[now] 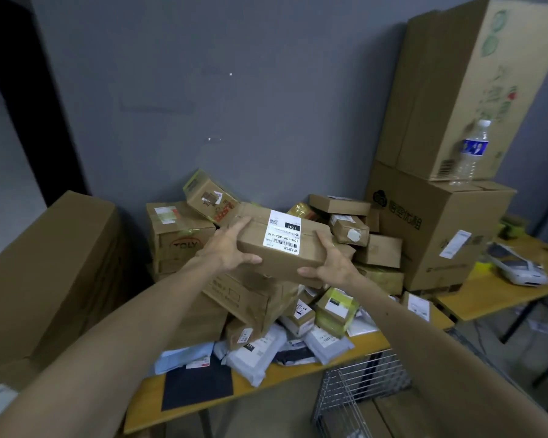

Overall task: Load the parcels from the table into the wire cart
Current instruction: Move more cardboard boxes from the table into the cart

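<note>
At centre, left grip (228, 249) and right grip (333, 263) each clasp an end of one labelled box (282, 245) above the parcel heap (253, 300) on the tabletop (149, 401), with one wire cart (361, 385) at lower right.

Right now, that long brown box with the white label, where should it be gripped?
By its two short ends, coming in from both sides. The box is long and shallow, too wide for one hand, so the left hand on one end and the right hand on the other should steady it.
</note>
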